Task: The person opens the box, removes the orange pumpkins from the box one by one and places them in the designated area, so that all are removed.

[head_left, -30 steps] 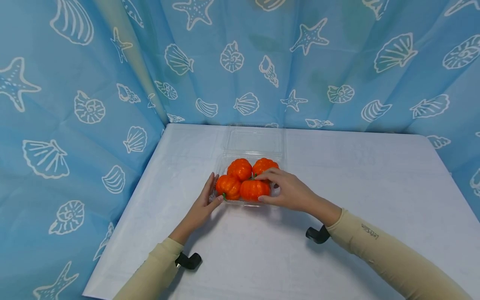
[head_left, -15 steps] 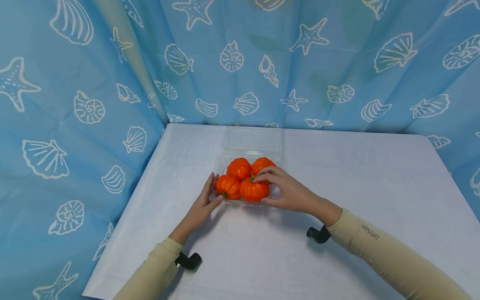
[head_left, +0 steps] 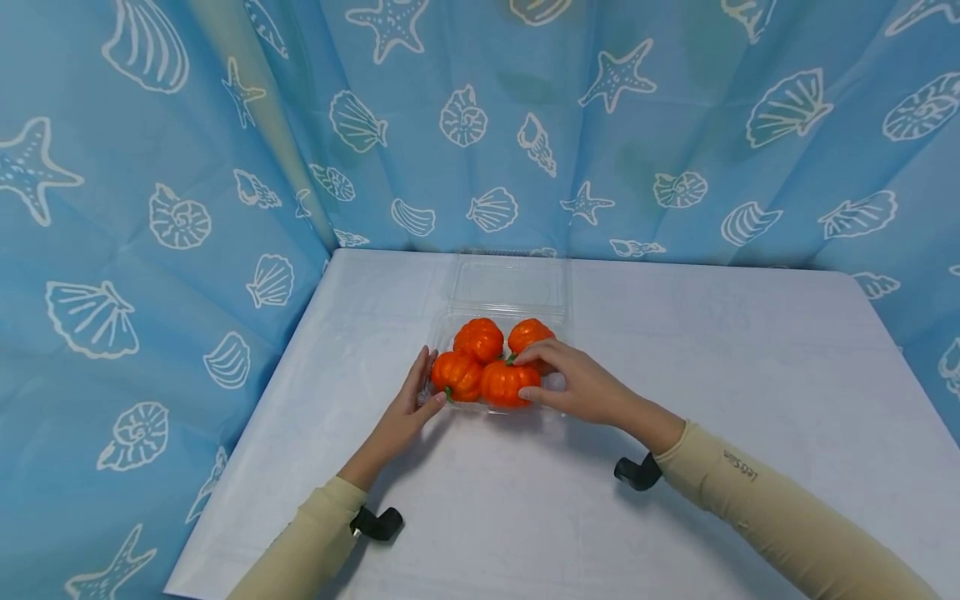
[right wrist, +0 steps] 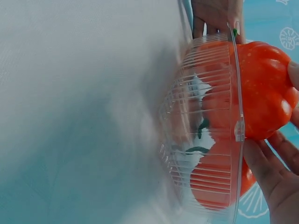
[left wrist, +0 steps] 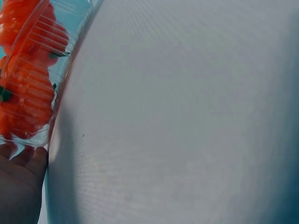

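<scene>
"Box and contents, left to right?"

"One clear plastic hinged box (head_left: 442, 327), on the white-covered rectangular desk (head_left: 720, 358); lid (head_left: 510, 282) laid back. Within: front-left glossy orange ribbed pumpkin (head_left: 457, 375); rear-left orange pumpkin (head_left: 477, 340); front-right orange pumpkin (head_left: 502, 385), green-stemmed, standing partly above the rim; rear-right orange pumpkin (head_left: 529, 333), partly hidden."

"Progress?"

"Late-stage, by judgement. Three pumpkins appear settled; the fourth, front right, not yet released. Lid not closed. Whether the fourth touches the bottom: cannot tell."

"Pose?"

"Left grip (head_left: 407, 408): bare, fingers straight along the box's left wall, thumb spread toward its front corner; no pumpkin held. Right grip (head_left: 577, 383): bare, thumb in front, fingers behind, clasping the front-right orange pumpkin; forearm slanting in from lower right."
</scene>
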### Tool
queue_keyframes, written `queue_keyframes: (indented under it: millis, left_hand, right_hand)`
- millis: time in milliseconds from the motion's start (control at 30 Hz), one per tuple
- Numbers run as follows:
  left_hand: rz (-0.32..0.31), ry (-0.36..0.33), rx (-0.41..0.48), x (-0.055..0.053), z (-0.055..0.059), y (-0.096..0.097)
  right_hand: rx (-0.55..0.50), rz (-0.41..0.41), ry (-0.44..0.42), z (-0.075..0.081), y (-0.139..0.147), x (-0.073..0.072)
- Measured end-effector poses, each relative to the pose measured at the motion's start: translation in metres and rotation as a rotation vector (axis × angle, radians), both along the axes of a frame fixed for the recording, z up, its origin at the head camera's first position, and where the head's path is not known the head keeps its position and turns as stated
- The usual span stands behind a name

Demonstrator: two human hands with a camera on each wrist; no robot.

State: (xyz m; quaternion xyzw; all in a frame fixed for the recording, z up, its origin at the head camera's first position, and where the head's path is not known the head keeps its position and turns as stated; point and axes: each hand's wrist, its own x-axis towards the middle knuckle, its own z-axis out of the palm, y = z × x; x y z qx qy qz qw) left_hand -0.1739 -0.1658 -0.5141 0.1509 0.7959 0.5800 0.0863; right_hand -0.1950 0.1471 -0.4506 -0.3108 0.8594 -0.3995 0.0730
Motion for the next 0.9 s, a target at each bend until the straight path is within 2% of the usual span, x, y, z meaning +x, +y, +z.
queue_keyframes:
  millis: [167, 333, 433, 633, 900]
  left_hand:
    - [0.001, 0.006, -0.005, 0.0002, 0.0002, -0.0001]
    - [0.001, -0.008, 0.019, -0.0005, -0.0002, -0.0001]
    - [0.002, -0.006, 0.021, -0.0005, -0.0004, 0.0003]
    - [0.011, -0.018, 0.013, -0.0002, 0.0, 0.0012]
    - [0.006, -0.011, 0.015, 0.0, 0.0008, 0.0015]
  right_hand:
    - [0.026, -0.027, -0.038, 0.0036, -0.0009, 0.0004]
    - [0.001, -0.012, -0.074, 0.0057, 0.0003, -0.0001]
    - [-0.024, 0.004, -0.054, 0.0069, 0.0011, -0.0007]
    - [-0.012, 0.0, 0.047, 0.0088, 0.0011, -0.0001]
    - [-0.044, -0.022, 0.03, 0.0041, 0.0013, 0.0005]
